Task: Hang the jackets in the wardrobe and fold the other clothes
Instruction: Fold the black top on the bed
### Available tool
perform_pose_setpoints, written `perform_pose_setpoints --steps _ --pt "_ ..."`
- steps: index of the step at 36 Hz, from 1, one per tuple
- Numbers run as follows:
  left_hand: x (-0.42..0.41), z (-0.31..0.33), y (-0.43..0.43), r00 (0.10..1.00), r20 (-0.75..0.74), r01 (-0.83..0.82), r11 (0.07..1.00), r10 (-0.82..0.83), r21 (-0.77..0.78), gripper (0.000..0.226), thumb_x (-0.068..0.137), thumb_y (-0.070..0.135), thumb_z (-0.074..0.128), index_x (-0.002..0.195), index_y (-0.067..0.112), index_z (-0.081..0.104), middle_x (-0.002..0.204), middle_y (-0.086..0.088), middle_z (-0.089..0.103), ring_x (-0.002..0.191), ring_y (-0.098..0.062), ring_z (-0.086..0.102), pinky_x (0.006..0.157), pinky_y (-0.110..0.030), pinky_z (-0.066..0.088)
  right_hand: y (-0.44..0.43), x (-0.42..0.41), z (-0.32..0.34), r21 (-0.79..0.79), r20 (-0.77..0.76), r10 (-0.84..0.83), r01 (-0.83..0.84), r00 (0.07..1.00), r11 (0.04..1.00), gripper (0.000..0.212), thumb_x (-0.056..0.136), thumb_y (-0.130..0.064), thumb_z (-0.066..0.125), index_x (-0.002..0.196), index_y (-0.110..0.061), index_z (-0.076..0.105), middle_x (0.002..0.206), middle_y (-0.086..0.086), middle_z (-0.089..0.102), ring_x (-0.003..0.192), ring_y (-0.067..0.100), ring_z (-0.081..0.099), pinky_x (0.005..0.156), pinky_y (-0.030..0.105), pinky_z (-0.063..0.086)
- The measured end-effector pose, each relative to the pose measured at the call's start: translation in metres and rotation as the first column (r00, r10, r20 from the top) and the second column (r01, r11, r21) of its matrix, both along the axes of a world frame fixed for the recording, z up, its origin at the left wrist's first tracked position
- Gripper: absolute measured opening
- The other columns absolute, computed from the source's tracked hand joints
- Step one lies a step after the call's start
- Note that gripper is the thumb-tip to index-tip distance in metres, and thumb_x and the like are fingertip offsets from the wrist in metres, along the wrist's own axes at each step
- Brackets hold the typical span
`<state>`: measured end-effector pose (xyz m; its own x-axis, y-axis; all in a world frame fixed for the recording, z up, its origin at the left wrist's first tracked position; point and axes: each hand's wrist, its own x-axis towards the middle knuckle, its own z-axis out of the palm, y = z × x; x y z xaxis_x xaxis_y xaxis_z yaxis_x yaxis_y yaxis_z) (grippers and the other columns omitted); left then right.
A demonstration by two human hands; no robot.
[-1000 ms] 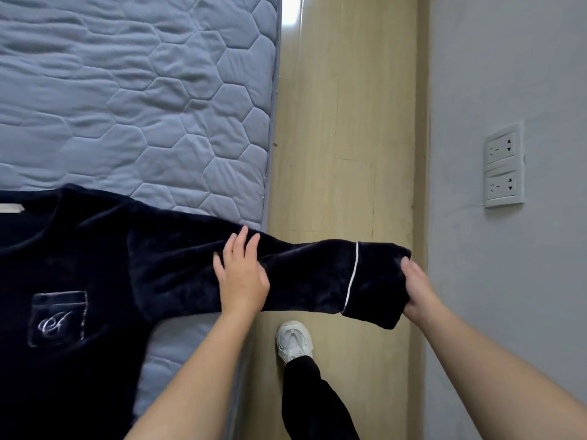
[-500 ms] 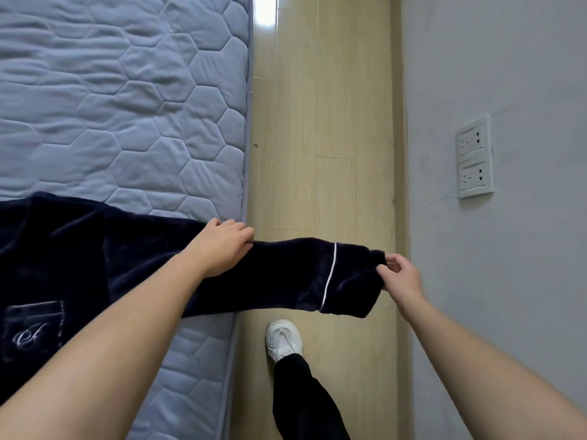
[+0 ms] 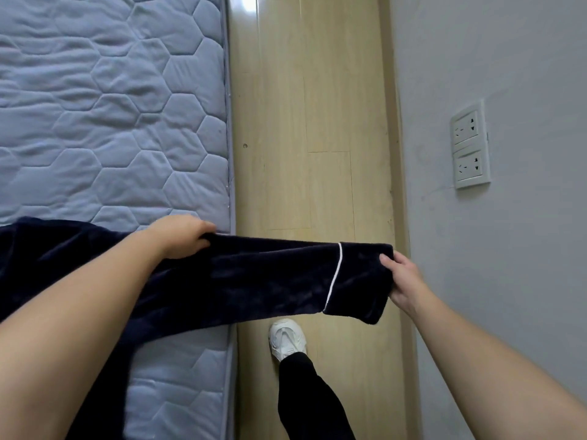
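While the sleeve (image 3: 270, 274) of the navy plush pyjama top (image 3: 47, 249) is held out taut past the edge of the mattress (image 3: 111, 122), the body of the garment lies on the bed at the left. The sleeve's upper edge is gripped by the curled fingers of the left hand (image 3: 181, 236) right at the mattress edge. The end of the cuff (image 3: 359, 281), beyond its white piping (image 3: 333, 274), is pinched between thumb and fingers of the right hand (image 3: 403, 277) above the wooden floor (image 3: 301, 122). The step in hand appears to be folding this sleeve across the chest. It would be done best if the tension were held even, the cuff carried over the bed rather than let drop towards the floor, and the fold line set at the shoulder seam and then smoothed flat.
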<state>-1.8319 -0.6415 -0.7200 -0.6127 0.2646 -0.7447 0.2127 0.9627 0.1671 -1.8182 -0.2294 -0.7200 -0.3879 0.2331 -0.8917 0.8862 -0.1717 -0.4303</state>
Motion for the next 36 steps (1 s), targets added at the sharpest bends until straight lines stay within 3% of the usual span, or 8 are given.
perform_pose_setpoints --steps 8,11,17,21,24,29,32,36 --pt "0.038 -0.005 0.018 0.798 -0.537 -0.32 0.947 0.274 0.009 0.015 0.085 0.019 0.064 0.092 0.007 0.057 0.09 -0.014 0.056 0.085 -0.034 0.054 0.072 -0.043 0.035 -0.021 0.011 -0.001 -0.088 0.034 0.075 -0.071 0.997 0.994 0.039 0.098 -0.01 0.048 0.127 -0.036 0.049 0.118 0.005 0.062 0.104 0.029 0.064 0.072 0.045 0.059" --pt "0.066 0.0 0.035 0.752 -0.497 -0.471 0.881 0.432 0.052 0.019 0.083 0.022 0.065 0.089 0.007 0.054 0.084 -0.014 0.057 0.079 -0.034 0.056 0.069 -0.044 0.041 -0.03 0.013 0.011 -0.129 0.029 0.123 -0.118 0.992 0.985 0.04 0.095 -0.014 0.052 0.122 -0.044 0.05 0.117 0.004 0.064 0.104 0.029 0.064 0.071 0.042 0.058" --pt "0.095 0.039 0.063 0.274 0.252 -0.939 0.201 0.928 0.28 0.065 0.088 0.044 0.061 0.141 0.014 0.037 0.142 -0.009 0.041 0.129 -0.023 0.043 0.101 -0.029 0.034 -0.064 0.012 0.071 -0.399 -0.028 0.148 -0.147 0.989 0.905 0.033 0.088 -0.016 0.054 0.12 -0.024 0.052 0.09 0.003 0.068 0.08 0.021 0.068 0.067 0.038 0.055" --pt "0.106 0.107 0.07 -0.031 0.751 -0.891 -0.359 0.659 0.278 0.028 0.094 0.041 0.051 0.118 0.026 0.054 0.125 0.002 0.06 0.119 -0.015 0.056 0.086 -0.031 0.049 -0.139 0.02 0.129 -0.545 -0.213 0.381 -0.433 0.9 0.718 0.048 0.082 -0.02 0.054 0.129 -0.014 0.048 0.106 0.007 0.068 0.097 0.025 0.065 0.078 0.037 0.055" --pt "0.133 0.157 0.049 -0.003 0.904 -0.784 -0.562 0.427 0.262 0.049 0.088 0.052 0.052 0.125 0.02 0.057 0.12 -0.005 0.066 0.112 -0.019 0.063 0.084 -0.034 0.054 -0.213 0.041 0.172 -0.65 -0.305 0.475 -0.545 0.825 0.53 0.044 0.095 -0.033 0.043 0.136 -0.018 0.05 0.124 0.011 0.062 0.115 0.025 0.058 0.102 0.042 0.044" --pt "0.215 0.211 -0.032 -0.153 0.643 -0.62 -0.579 0.751 0.53 0.022 0.087 0.014 0.065 0.108 0.009 0.06 0.102 -0.012 0.069 0.095 -0.023 0.064 0.079 -0.033 0.053 -0.321 0.099 0.217 -0.714 -0.324 0.57 -0.591 0.755 0.376 0.045 0.092 -0.05 0.033 0.129 -0.033 0.053 0.095 0.003 0.07 0.077 0.016 0.065 0.067 0.027 0.048" --pt "0.283 0.227 -0.09 -0.343 0.451 -0.563 -0.565 0.824 0.603 0.019 0.086 0.001 0.057 0.089 0.019 0.063 0.081 0.002 0.068 0.077 -0.012 0.06 0.067 -0.021 0.05 -0.372 0.149 0.224 -0.706 -0.272 0.58 -0.569 0.768 0.422 0.043 0.097 -0.047 0.027 0.125 -0.028 0.054 0.099 0.004 0.072 0.082 0.02 0.069 0.076 0.035 0.052" --pt "0.393 0.231 -0.165 -0.625 0.304 -0.481 -0.662 0.719 0.574 0.015 0.091 0.013 0.054 0.102 0.021 0.059 0.104 -0.006 0.067 0.084 -0.015 0.063 0.073 -0.028 0.048 -0.418 0.212 0.215 -0.613 -0.24 0.652 -0.633 0.72 0.473 0.036 0.1 -0.042 0.031 0.118 -0.026 0.059 0.106 0.003 0.072 0.09 0.019 0.069 0.086 0.042 0.051"
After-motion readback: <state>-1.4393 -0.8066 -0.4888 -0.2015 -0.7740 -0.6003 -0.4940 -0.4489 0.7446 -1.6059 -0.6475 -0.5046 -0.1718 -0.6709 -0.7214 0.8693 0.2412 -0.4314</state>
